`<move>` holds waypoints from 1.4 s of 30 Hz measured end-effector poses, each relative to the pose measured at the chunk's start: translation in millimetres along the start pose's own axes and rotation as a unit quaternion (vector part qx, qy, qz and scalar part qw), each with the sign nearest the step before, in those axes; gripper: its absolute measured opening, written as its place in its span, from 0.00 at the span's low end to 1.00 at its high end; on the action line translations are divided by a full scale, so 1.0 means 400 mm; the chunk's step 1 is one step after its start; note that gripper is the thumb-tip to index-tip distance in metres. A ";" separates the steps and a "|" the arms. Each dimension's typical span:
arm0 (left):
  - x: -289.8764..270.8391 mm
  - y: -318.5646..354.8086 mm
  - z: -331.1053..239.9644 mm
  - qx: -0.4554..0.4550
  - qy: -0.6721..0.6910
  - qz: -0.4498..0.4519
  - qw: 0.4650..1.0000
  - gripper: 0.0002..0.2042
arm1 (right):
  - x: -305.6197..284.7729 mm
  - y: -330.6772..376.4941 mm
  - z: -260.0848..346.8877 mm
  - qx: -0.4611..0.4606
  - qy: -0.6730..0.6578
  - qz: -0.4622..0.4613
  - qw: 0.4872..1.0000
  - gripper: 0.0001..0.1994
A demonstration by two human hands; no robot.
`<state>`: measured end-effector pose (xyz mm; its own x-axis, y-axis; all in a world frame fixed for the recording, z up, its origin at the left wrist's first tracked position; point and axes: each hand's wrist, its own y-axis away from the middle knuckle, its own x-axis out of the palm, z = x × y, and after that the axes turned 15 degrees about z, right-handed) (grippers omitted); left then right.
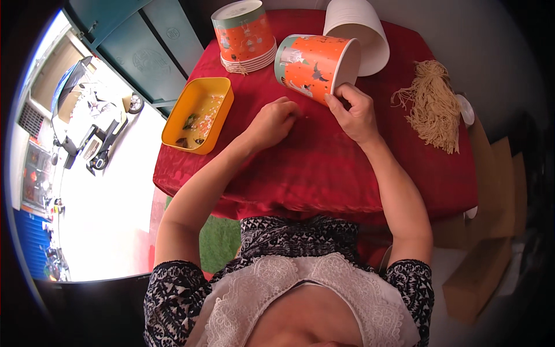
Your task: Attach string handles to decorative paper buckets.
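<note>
An orange paper bucket with a grey-green band and printed figures lies tilted over the red tablecloth, its white mouth facing right. My right hand pinches the lower edge of its rim between thumb and fingers. Just below and left of the bucket, my left hand rests near the cloth with its fingers curled together; what they hold, if anything, is hidden. To the left of that hand stands a yellow plastic tub with small white and pink bits and some dark pieces inside.
An upside-down stack of orange buckets stands at the back left. Nested white buckets lie on their side at the back. A bundle of beige cords lies at the right. Cardboard sits beyond the table's right side. Left is a bright doorway with a parked scooter.
</note>
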<state>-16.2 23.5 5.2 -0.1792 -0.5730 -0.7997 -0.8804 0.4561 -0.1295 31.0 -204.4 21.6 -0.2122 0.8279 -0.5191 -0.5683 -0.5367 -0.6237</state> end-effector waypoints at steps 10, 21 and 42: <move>0.007 -0.050 -0.010 -0.038 -0.054 0.020 0.998 0.07 | -0.002 -0.002 -0.003 -0.021 0.007 -0.013 1.000 0.06; 0.030 -0.101 -0.010 -0.115 -0.124 0.064 0.983 0.08 | -0.002 -0.003 -0.003 -0.023 0.009 -0.017 1.000 0.06; -0.294 0.219 0.055 -0.294 -0.159 -0.166 0.928 0.13 | -0.015 0.003 0.002 -0.008 -0.008 0.014 1.000 0.09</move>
<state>-62.6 145.9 75.2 0.2010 -0.3428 -0.9176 -0.9680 -0.2133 -0.1324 31.0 -209.7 24.3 -0.2399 0.8152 -0.5272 -0.5492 -0.5618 -0.6187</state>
